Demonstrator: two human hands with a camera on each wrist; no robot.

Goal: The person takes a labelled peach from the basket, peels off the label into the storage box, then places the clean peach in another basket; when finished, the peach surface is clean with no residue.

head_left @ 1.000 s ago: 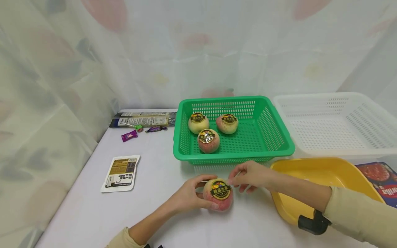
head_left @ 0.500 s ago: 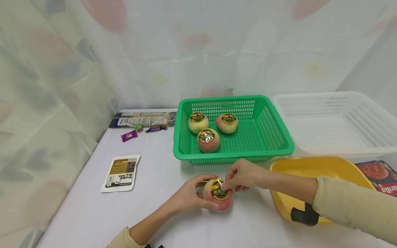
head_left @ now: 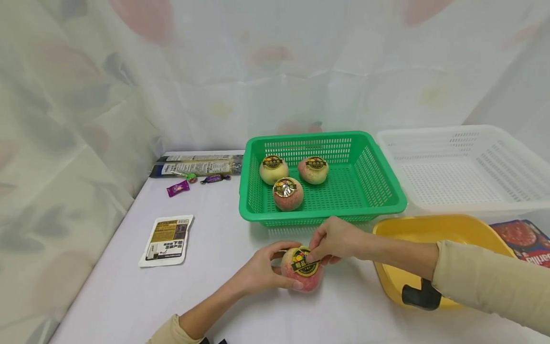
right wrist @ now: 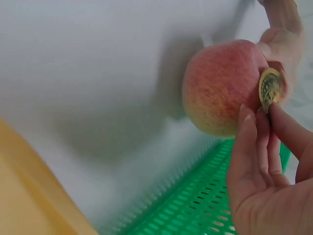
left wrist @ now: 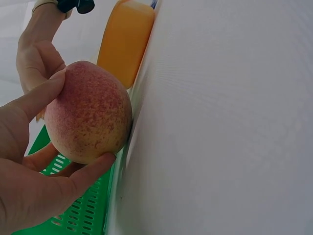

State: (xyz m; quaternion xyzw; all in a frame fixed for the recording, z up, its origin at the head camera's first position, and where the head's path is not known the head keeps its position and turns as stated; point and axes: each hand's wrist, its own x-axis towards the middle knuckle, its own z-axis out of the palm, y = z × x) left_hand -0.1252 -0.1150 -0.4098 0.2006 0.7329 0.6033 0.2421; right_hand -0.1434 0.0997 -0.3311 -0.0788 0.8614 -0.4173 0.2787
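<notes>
One round, speckled, glossy-stickered peach (head_left: 304, 276) sits in the left grip (head_left: 260, 272)

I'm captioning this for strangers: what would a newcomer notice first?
Probably the green basket, back centre, holding three peaches. Next, the fourth peach in front, held by the left grip while the right grip pinches its sticker. The yellow tub stands out on the right.

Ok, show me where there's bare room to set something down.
Bare: the table between the white pouch and the green basket; that basket's right side, beyond its peaches; and the white basket, where visible. Crowded: around the peach between left hand and right hand, and the back left, with candies and long packets.
</notes>
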